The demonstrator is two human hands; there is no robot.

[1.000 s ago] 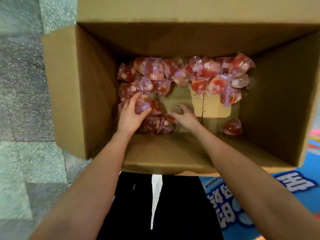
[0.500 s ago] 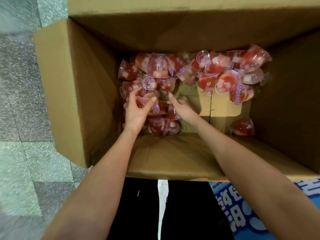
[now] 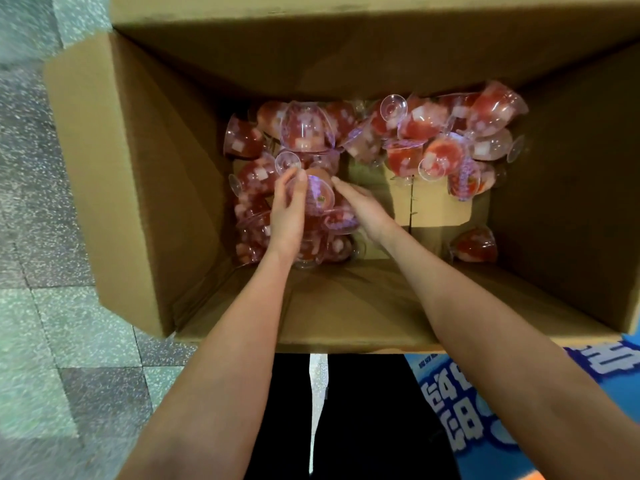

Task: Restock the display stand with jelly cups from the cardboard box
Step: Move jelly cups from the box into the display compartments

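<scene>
Picking step: inside the cardboard box (image 3: 145, 188), the left hand (image 3: 287, 216) curls round one jelly cup (image 3: 318, 197) at nine o'clock on the box floor. The right hand (image 3: 365, 207), fingers stretched out, seems to touch it. More red jelly cups (image 3: 419, 126) lie heaped from ten to two o'clock. The next move calls for lifting the cup clear toward the display stand, unseen here.

place: a shop | signs: big cardboard box (image 3: 145, 188) full of jelly cups (image 3: 426, 133) around the hands | speckled tile floor (image 3: 38, 323) left of them | blue printed sign (image 3: 491, 403) lower right
</scene>
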